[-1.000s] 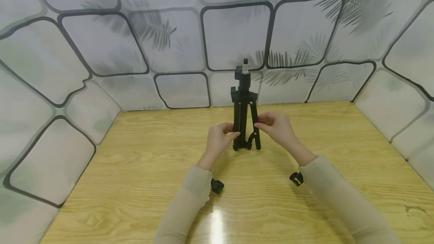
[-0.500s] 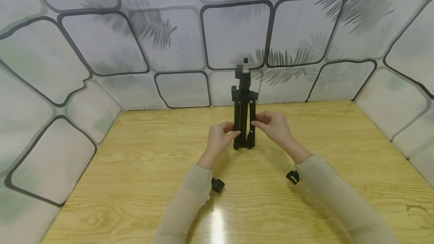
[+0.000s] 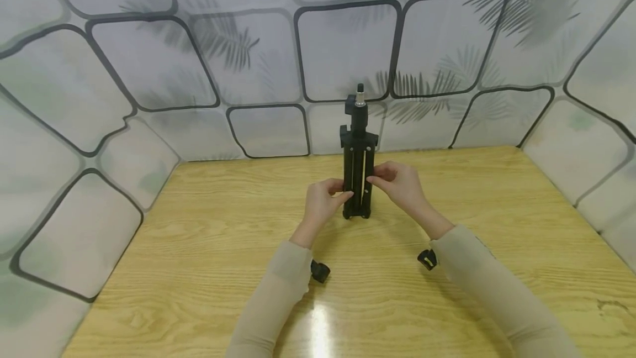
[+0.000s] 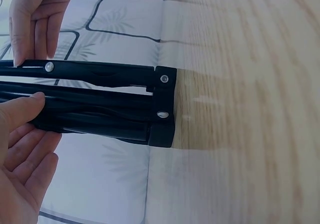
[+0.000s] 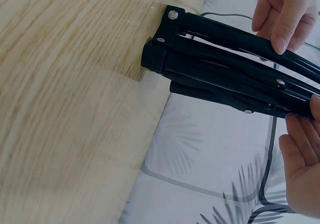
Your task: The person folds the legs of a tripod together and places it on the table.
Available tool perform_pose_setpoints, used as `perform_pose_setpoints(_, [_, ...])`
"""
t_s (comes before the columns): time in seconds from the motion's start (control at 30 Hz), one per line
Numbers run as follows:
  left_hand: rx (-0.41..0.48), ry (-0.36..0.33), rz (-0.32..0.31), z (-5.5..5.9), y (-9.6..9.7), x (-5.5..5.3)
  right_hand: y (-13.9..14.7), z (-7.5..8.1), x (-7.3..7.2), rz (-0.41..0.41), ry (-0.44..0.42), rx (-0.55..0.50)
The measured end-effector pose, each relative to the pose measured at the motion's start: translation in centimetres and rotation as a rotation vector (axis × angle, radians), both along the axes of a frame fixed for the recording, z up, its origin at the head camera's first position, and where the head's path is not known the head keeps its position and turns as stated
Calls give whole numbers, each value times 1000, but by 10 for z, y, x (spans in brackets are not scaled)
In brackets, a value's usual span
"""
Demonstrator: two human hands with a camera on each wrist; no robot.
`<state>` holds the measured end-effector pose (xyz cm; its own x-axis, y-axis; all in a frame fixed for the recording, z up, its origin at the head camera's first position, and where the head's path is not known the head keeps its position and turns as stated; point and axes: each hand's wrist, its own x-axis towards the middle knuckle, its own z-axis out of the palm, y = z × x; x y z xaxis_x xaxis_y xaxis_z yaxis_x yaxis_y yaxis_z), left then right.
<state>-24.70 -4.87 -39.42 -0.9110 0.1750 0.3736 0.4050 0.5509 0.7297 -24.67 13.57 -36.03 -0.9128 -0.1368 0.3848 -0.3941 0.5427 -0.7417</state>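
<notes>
A black tripod stand point(image 3: 358, 153) with a silver-and-black tip stands upright on the wooden table, its legs folded in close to the centre column. Low on its left leg, my left hand point(image 3: 322, 203) pinches the tube between thumb and fingers. My right hand point(image 3: 399, 185) pinches the right leg slightly higher up. The left wrist view shows the black legs point(image 4: 100, 103) nearly parallel, meeting a riveted bracket point(image 4: 164, 106) at the bottom. Seen from the right wrist, the bracket point(image 5: 159, 41) sits at the tabletop, and a thin gap shows between the legs.
The wooden table point(image 3: 208, 269) spreads out on all sides of the stand. Close behind it rises a pale backdrop point(image 3: 258, 70) with dark outlines and leaf prints, which also flanks both sides. Small black devices point(image 3: 320, 272) sit at both wrists.
The right leg, splayed outward a second ago, has swung inward against the column. My right hand moved left with it; my left hand kept its place on the left leg.
</notes>
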Motion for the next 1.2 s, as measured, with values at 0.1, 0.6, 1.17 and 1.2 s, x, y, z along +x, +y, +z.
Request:
perform_pose_setpoints(0.1, [4,-1,5,-1,1,0,0,0,0,1,-1,-5])
perform_pose_setpoints(0.6, [80,24,62,-5,4,3,2,-1,2,13,7,-5])
perform_pose_setpoints(1.17, [49,119,110,-6,6,0,15,4,-2,-17,8,-3])
perform_pose_setpoints(1.2, [52,116,109,-6,6,-1,15,4,-2,-18,8,-3])
